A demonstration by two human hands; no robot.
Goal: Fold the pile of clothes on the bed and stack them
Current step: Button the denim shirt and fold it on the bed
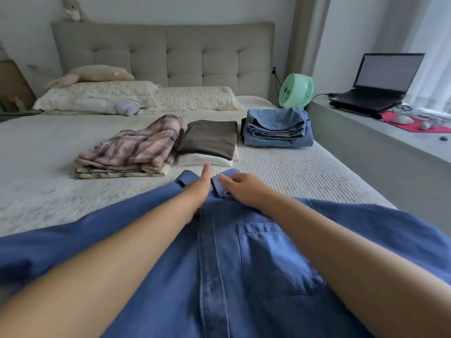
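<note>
Blue denim shirt (244,264), pink and grey plaid garment (136,145), olive-brown folded top (210,139) on cream cloth (202,161), faded light-blue jeans (278,128), mint-green fan (296,91), black laptop (375,86), red mat (412,124), grey tufted headboard (166,52), off-white ribbed bedspread (280,167)

This was a bedroom in a home. Ahead of both hands stood a grey tufted headboard (163,52) against the wall, with cream pillows (136,97) laid along its foot and a soft toy (96,73) resting on the one to the left. The hands worked over a wide bed (280,172) with a ribbed pale cover. Off to the right of the right hand ran a low ledge (380,140) carrying a green desk fan (296,91) and an open laptop (380,81), with curtains (429,45) beyond.
</note>
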